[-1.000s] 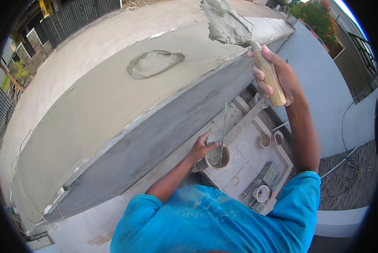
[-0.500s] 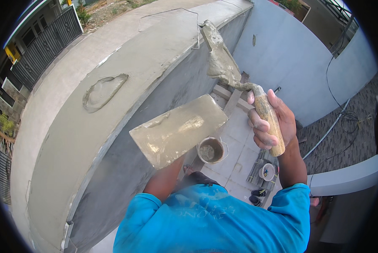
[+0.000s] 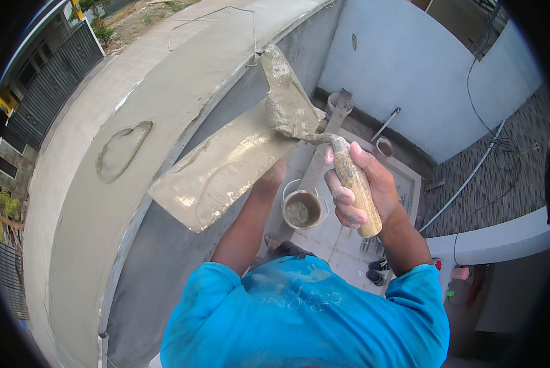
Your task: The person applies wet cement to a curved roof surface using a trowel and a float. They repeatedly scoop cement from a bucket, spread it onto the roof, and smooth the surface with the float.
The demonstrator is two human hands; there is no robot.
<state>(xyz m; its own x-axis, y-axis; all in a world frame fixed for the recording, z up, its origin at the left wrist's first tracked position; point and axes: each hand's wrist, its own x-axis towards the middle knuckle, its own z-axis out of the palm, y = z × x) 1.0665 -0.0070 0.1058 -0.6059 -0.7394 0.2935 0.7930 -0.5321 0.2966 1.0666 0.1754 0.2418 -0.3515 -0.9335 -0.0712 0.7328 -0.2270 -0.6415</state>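
My right hand [image 3: 362,187] is closed around the wooden handle of a trowel [image 3: 287,95] whose blade is coated in wet grey mortar. That blade lies over the far right end of a flat rectangular plastering float [image 3: 220,168], seemingly touching it. A thin smear of mortar covers the float's face. From underneath, my left hand [image 3: 275,173] holds the float; most of its fingers are hidden behind the board. To the left, the wall's broad top [image 3: 183,92] bears smooth wet mortar, with a raised loop-shaped patch of mortar [image 3: 124,150] on it.
Below the float stands a bucket [image 3: 302,210] with grey mortar inside. A bent wire [image 3: 213,9] sticks up from the wall top. A pale blue wall [image 3: 404,80] rises at the far right, near a pipe [image 3: 465,178] and a loose cable. Dark shoes [image 3: 377,273] lie on the tiles.
The trowel has moved left, and its blade now overlaps the float's far end, from which it was apart. The float has shifted left and its mortar smear looks different. The whole view has shifted.
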